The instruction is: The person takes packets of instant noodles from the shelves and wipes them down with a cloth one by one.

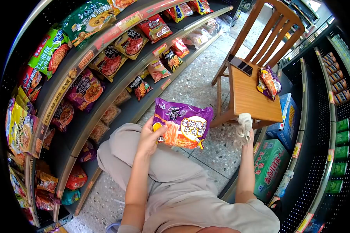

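Note:
My left hand point(148, 139) grips a purple bag of instant noodles point(183, 122) by its left edge, the thumb lying across the printed front. The bag is held up over my lap, its front facing me. Out to the right, my right hand point(248, 134) is closed around a crumpled greyish-white cloth point(243, 126) that covers most of the fingers. The cloth hangs just in front of the seat edge of a wooden chair point(249, 93). On that seat lie a dark smartphone point(240, 64) and more purple noodle packaging point(269, 81).
Curved shelves point(138, 64) with many bagged noodles line my left side. At right stand shelves with green cans point(341, 138) and brown-labelled cans point(335, 79). A green carton point(271, 165) and a blue carton point(286, 128) sit low on the right. Speckled tiles point(194, 73) cover the floor.

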A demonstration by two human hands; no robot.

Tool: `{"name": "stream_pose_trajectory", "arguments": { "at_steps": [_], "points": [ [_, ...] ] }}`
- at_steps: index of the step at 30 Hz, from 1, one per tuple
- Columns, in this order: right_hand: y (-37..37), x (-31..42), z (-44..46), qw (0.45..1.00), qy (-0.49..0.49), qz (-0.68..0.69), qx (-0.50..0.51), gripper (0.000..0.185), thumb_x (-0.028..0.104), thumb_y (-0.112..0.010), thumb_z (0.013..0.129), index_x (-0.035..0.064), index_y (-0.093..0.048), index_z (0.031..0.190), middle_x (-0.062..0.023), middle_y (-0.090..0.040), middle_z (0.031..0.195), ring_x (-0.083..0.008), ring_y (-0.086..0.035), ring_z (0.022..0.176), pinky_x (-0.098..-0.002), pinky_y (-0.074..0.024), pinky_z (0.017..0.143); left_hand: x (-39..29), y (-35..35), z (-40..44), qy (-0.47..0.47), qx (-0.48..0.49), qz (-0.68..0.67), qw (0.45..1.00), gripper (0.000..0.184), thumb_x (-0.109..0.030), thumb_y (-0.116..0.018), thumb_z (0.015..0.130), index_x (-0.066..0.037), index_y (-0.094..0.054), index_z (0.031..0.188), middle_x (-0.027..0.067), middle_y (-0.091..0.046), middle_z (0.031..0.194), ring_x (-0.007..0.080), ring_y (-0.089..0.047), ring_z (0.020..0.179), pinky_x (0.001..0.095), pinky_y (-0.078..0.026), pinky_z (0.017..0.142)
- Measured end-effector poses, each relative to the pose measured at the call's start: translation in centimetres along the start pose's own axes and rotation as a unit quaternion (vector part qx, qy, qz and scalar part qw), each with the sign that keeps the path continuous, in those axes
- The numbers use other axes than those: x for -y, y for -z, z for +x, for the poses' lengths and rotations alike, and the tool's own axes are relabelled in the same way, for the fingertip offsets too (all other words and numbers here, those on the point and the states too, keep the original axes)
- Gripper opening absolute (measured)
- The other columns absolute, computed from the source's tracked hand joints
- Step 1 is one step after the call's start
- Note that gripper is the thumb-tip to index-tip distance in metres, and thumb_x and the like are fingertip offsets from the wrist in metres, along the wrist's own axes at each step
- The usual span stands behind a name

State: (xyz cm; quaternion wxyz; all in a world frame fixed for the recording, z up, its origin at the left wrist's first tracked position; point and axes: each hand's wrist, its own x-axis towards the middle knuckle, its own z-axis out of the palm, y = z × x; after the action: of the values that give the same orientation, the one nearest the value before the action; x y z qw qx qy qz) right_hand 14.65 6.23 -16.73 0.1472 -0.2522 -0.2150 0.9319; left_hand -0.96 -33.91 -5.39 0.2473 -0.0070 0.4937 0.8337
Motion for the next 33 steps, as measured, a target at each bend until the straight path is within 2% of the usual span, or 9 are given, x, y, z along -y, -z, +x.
{"name": "stream_pose_trajectory", "arguments": {
  "at_steps": [3,4,16,17,20,21,23,24,33],
  "points": [
    [1.6,-0.6,4.0,0.991,-0.024,-0.009,0.13,0.031,0.035,-0.046,0.091,0.0069,-0.056,0.084,-0.0075,-0.053,0.066,-0.0214,-0.05,0.051,-0.033,-0.0423,0.044,-0.1,0.3,-0.7,-0.011,-0.003,-0.009,1.0,0.046,0.002,-0.066,0.08,0.001,-0.048,0.122,0.0077,-0.062,0.108,0.0135,-0.061,0.095,0.0279,-0.049,0.085],
    [0.9,-1.3,4.6,1.0,0.014,-0.028,0.002,0.033,0.038,-0.047,0.089,0.0085,-0.05,0.074,-0.0048,-0.042,0.058,-0.0192,-0.038,0.045,-0.0313,-0.0334,0.04,-0.4,0.4,-1.0,-0.015,-0.007,-0.011,1.0,0.046,0.002,-0.066,0.08,0.001,-0.048,0.122,0.0078,-0.062,0.109,0.0135,-0.061,0.096,0.0279,-0.049,0.085],
    [-8.7,-7.7,2.4,0.998,-0.048,0.022,-0.018,0.032,0.04,-0.047,0.09,0.0107,-0.058,0.087,-0.0041,-0.053,0.064,-0.0182,-0.052,0.052,-0.0308,-0.0419,0.042,-1.4,1.9,-2.5,-0.029,-0.017,-0.043,0.999,0.044,0.001,-0.064,0.081,0.001,-0.048,0.122,0.0072,-0.062,0.108,0.013,-0.06,0.095,0.0275,-0.048,0.085],
    [-5.4,-8.8,4.5,0.988,-0.069,0.007,0.141,0.035,0.043,-0.048,0.09,0.0098,-0.061,0.095,-0.0055,-0.059,0.068,-0.0195,-0.055,0.054,-0.031,-0.043,0.043,-1.6,2.0,-2.6,-0.034,-0.017,-0.046,0.998,0.044,0.001,-0.064,0.081,0.001,-0.048,0.122,0.0071,-0.062,0.108,0.0129,-0.06,0.095,0.0274,-0.048,0.084],
    [-6.9,-12.8,3.4,0.992,-0.062,-0.017,0.105,0.034,0.04,-0.044,0.092,0.01,-0.059,0.098,-0.0064,-0.059,0.071,-0.0192,-0.056,0.056,-0.0316,-0.0433,0.044,-2.0,2.5,-2.7,-0.036,-0.018,-0.053,0.998,0.043,0.001,-0.064,0.082,0.001,-0.048,0.122,0.0071,-0.062,0.108,0.0127,-0.06,0.095,0.0273,-0.048,0.084],
    [-7.6,-14.0,2.9,0.982,-0.069,-0.015,0.176,0.032,0.036,-0.045,0.093,0.0088,-0.059,0.102,-0.0067,-0.062,0.078,-0.0199,-0.06,0.064,-0.0333,-0.049,0.053,-2.1,2.6,-2.7,-0.036,-0.018,-0.053,0.998,0.043,0.001,-0.064,0.082,0.001,-0.048,0.121,0.0071,-0.062,0.108,0.0127,-0.06,0.095,0.0273,-0.048,0.084],
    [-9.5,-17.4,2.4,0.999,0.013,-0.025,-0.027,0.03,0.031,-0.046,0.093,0.0072,-0.059,0.107,-0.0066,-0.064,0.089,-0.0203,-0.063,0.076,-0.0347,-0.0529,0.066,-2.2,2.9,-2.6,-0.037,-0.017,-0.054,0.998,0.042,0.001,-0.064,0.082,0.001,-0.049,0.121,0.0072,-0.062,0.108,0.0127,-0.06,0.095,0.0272,-0.048,0.084],
    [-9.7,-18.3,1.7,0.999,0.0,-0.031,0.027,0.031,0.026,-0.048,0.092,0.0049,-0.057,0.114,-0.0083,-0.065,0.101,-0.0213,-0.063,0.089,-0.0348,-0.0527,0.079,-2.3,3.0,-2.5,-0.037,-0.013,-0.056,0.998,0.042,0.001,-0.064,0.082,0.001,-0.049,0.121,0.0073,-0.062,0.108,0.0127,-0.06,0.095,0.0272,-0.048,0.084],
    [-15.9,-24.5,-3.0,0.99,-0.134,0.013,0.05,0.047,0.035,-0.04,0.096,0.0064,-0.04,0.134,-0.0117,-0.051,0.128,-0.0256,-0.052,0.116,-0.0425,-0.043,0.099,-1.7,0.1,0.0,-0.019,0.024,-0.025,0.999,0.039,-0.002,-0.068,0.08,0.001,-0.051,0.116,0.0066,-0.062,0.103,0.0113,-0.061,0.089,0.0253,-0.049,0.079]
  ]
}}
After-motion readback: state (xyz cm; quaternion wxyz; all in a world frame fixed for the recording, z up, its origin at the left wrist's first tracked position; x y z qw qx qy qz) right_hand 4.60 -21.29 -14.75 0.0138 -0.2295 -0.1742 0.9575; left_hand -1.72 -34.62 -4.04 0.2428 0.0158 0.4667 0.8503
